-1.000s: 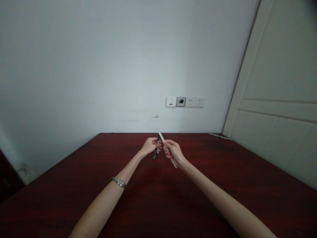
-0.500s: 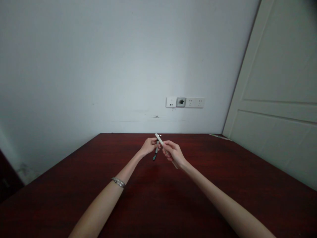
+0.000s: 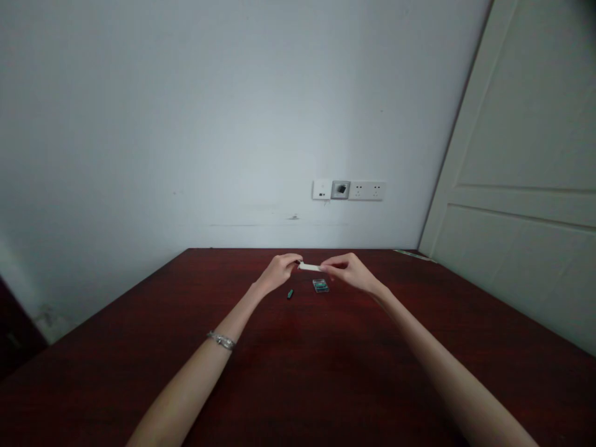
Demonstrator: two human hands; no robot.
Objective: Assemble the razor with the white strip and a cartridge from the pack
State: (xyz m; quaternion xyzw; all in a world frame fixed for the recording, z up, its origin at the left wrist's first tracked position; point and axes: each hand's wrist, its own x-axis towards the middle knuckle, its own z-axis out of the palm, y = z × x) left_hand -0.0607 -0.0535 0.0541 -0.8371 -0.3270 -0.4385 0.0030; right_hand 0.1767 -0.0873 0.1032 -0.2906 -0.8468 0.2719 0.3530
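Observation:
A slim white bar (image 3: pixel 310 267) lies level between my two hands, above the table. My right hand (image 3: pixel 349 271) pinches its right end between thumb and fingertips. At its left end, my left hand (image 3: pixel 278 273) is closed, with a small dark piece (image 3: pixel 298 261) at its fingertips; I cannot make out what that piece is. Below the hands, a small green and black piece (image 3: pixel 290 293) rests on the table. Beside it to the right sits a small clear case (image 3: pixel 320 285) with green parts inside.
The dark red wooden table (image 3: pixel 298 372) reaches back to a pale wall. Wall sockets (image 3: pixel 367 190) sit above its far edge. A white panelled door or cabinet side (image 3: pixel 516 217) borders the right. A flat thin strip (image 3: pixel 414 255) lies at the back right corner.
The white bar has turned from slanted to level, and its left end has come to my left fingertips. My right hand has moved right and up, uncovering the clear case.

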